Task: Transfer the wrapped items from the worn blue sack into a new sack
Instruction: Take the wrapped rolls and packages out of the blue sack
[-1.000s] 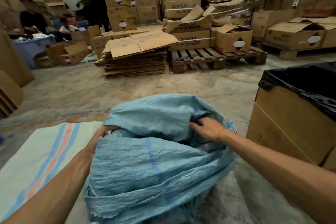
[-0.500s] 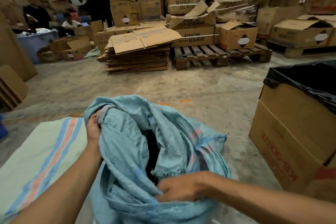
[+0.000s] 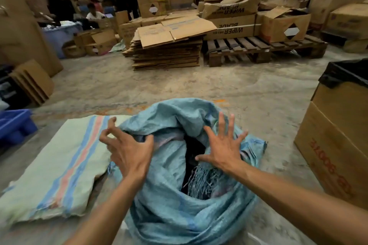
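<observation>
The worn blue sack (image 3: 169, 205) stands crumpled on the floor in front of me, its frayed mouth gaping and dark inside. No wrapped item shows in the opening. My left hand (image 3: 127, 149) hovers over the sack's left rim with fingers curled and apart, holding nothing. My right hand (image 3: 223, 145) is spread flat, palm down, over the right rim. A pale green sack with blue and pink stripes (image 3: 59, 169) lies flat on the floor just left of the blue one.
A big cardboard box lined with black plastic (image 3: 338, 135) stands close on the right. A blue crate (image 3: 14, 125) sits at the left. Ahead lie stacked flattened cartons (image 3: 169, 45), a wooden pallet (image 3: 258, 49) and carton piles. Several people (image 3: 59, 4) work at the far left.
Both hands have let go of the blue sack's cloth and now hover open above its mouth. The sack has slumped lower and its mouth has widened.
</observation>
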